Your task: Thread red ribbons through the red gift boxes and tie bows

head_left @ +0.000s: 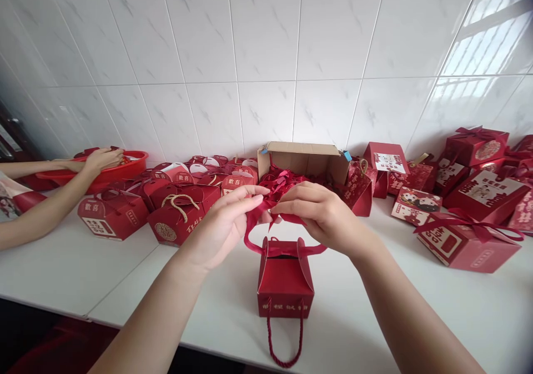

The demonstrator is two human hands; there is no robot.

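Observation:
A small red gift box (285, 285) stands on the white table in front of me, its rope handle hanging toward the near edge. Dark red ribbon (253, 240) runs through the holes at the box's top and loops up to both hands. My left hand (227, 224) pinches the ribbon between thumb and fingers on the left. On the right, my right hand (322, 213) has its fingers closed on the ribbon too. The two hands nearly meet above the box. Fingers partly hide where the ribbon strands cross.
Behind my hands an open cardboard box (306, 160) holds a heap of red ribbons. Several red gift boxes (112, 215) crowd the left, and more, some with bows (470, 243), stand at right. Another person's hands (100, 160) reach into a red basin (135, 165) at far left.

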